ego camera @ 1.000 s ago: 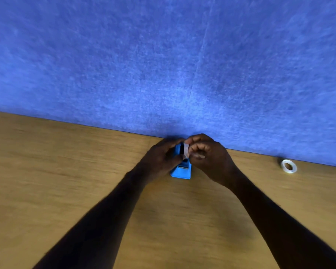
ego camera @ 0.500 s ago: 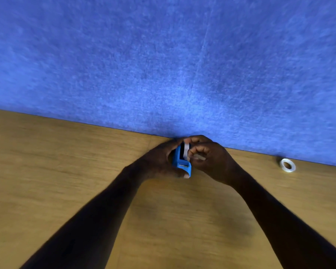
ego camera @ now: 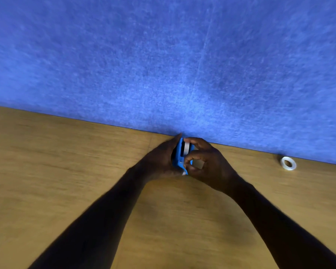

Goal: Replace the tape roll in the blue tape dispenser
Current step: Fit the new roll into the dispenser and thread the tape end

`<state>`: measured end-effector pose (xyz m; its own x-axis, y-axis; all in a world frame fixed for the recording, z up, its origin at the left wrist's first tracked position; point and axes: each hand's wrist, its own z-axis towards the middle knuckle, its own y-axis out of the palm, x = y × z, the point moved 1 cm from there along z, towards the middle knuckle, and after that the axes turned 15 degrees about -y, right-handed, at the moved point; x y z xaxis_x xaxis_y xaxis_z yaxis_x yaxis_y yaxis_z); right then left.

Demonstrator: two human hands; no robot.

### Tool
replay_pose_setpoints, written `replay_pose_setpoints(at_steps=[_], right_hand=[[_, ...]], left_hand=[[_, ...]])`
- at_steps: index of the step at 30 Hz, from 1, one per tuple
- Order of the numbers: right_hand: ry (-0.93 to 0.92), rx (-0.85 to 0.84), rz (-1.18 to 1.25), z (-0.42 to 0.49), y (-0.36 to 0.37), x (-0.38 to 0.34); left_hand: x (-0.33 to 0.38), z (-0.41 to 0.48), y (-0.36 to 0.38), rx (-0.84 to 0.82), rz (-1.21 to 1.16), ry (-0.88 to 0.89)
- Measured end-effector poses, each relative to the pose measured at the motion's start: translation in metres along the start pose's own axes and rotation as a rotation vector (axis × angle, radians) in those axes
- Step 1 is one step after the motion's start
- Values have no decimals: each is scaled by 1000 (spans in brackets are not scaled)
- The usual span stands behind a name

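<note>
On the left, the wooden surface [ego camera: 66, 171] is bare, and the left hand [ego camera: 159, 162] comes in from below and wraps around the side of the blue tape dispenser [ego camera: 177, 161], so its fingers are closed on the dispenser body and hold it just above the surface, close to the blue felt wall [ego camera: 163, 65]. Inside the dispenser a white tape roll [ego camera: 186, 149] sits in the slot, seen on its edge. The right hand [ego camera: 208, 164] is pressed against the other side; its fingers [ego camera: 190, 141] at the top touch the roll, while the thumb and another finger are curled near the front end, but I cannot tell if they pinch a loose end of the tape. Far to the right, a second small white ring of tape [ego camera: 288, 163] lies flat on the surface beside the wall, well apart from both hands. My judgement is that the task is in its late part: one roll is out, another is already seated. What seems left is to pull the tape end to the cutter and put the dispenser down.
</note>
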<state>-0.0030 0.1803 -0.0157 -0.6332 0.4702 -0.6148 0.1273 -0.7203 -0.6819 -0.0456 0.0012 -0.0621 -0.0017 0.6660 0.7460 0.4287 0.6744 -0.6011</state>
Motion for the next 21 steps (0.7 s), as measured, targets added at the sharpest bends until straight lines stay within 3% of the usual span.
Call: replay_pose_setpoints(at_steps=[21], right_hand=[[-99,-80,-154,-5,3,0]], left_hand=[[2,-2,-2,9,22,34]])
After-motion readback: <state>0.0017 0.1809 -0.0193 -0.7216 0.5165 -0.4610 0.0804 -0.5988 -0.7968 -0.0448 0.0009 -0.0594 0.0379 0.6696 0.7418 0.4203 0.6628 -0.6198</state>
